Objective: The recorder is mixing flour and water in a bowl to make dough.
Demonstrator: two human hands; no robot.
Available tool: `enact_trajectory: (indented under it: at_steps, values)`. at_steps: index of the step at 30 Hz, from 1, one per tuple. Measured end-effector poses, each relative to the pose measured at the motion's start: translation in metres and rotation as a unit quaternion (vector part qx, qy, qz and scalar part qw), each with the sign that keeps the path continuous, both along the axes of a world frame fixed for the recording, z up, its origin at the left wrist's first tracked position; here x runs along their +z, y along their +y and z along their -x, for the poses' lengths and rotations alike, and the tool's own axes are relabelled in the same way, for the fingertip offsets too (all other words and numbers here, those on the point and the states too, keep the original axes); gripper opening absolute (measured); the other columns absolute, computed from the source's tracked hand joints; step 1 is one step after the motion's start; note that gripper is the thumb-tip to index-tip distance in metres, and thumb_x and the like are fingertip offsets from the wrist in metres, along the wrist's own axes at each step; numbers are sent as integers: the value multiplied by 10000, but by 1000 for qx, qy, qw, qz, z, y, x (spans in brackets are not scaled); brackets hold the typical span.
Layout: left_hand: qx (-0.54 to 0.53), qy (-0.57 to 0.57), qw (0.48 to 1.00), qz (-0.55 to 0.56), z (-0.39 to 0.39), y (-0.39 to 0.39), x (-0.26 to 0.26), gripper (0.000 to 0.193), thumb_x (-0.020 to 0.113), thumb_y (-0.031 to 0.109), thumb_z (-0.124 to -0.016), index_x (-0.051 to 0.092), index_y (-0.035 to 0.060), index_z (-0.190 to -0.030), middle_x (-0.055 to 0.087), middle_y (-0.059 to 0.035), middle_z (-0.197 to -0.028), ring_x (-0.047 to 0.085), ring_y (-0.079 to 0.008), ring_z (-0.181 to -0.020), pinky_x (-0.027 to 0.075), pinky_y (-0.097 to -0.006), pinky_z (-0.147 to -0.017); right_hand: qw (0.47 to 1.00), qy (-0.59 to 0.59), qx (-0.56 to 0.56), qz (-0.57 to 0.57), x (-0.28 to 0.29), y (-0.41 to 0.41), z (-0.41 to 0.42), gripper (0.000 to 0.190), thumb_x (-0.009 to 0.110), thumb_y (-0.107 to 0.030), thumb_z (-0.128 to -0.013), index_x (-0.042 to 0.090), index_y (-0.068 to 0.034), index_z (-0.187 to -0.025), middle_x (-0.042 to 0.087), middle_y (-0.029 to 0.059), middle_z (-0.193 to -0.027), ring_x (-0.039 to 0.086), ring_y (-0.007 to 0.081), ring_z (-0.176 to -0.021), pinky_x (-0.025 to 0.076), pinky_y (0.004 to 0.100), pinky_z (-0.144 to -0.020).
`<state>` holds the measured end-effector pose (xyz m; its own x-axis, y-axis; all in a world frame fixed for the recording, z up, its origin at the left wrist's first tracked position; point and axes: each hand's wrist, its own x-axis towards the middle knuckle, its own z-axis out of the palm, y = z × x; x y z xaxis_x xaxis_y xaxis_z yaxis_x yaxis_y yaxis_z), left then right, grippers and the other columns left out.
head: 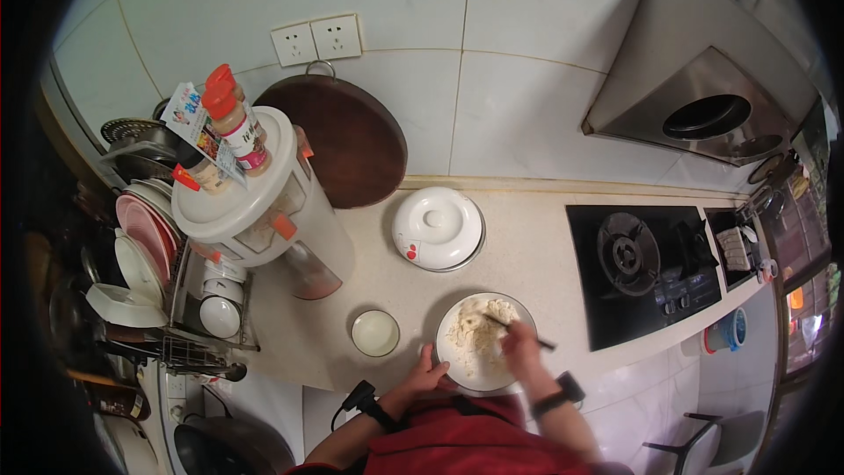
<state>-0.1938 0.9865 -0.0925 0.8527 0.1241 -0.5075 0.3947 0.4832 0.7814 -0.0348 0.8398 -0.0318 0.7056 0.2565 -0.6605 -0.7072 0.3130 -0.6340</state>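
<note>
A large white bowl with a dark rim (pixel 448 369) stands at the counter's front edge and holds shaggy, crumbly dough (pixel 481 336). My left hand (pixel 428 373) grips the bowl's lower left rim. In my right hand (pixel 521 346), slightly blurred, are dark chopsticks (pixel 544 344), their tips in the dough at the bowl's upper right. Left of the large bowl is a small bowl (pixel 376 333) of pale content, which I cannot identify. Behind stands a white lidded pot or dish (pixel 436 227) with a knobbed lid.
A black gas hob (pixel 643 270) lies to the right, below a range hood (pixel 699 72). At left, a tall white dispenser (pixel 264 211) carries seasoning bottles (pixel 237 128), beside a dish rack (pixel 247 316) with bowls and plates. A round dark board (pixel 349 145) leans against the tiled wall.
</note>
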Motion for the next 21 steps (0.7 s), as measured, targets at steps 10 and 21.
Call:
enact_trajectory:
  at_steps: [10,21]
  values:
    - [-87,-15,990,105,5,19,10,644,384,138,-937,-110,172,-1349,455,-234,-1167,619,-306,-862,531,-394,-741,965,51,255,20,-3,-45,34,80,531,-120,-821,531,-40,-814,507,6,-716,499,92,-588,437,191,-489]
    - [-106,-7,992,68,3,23,19,649,424,148,-923,-65,159,-1349,491,-208,-1117,629,-287,-813,537,-377,-710,985,43,165,-37,-10,-11,31,87,496,-158,-857,515,-103,-792,464,-30,-664,462,76,-554,417,199,-505]
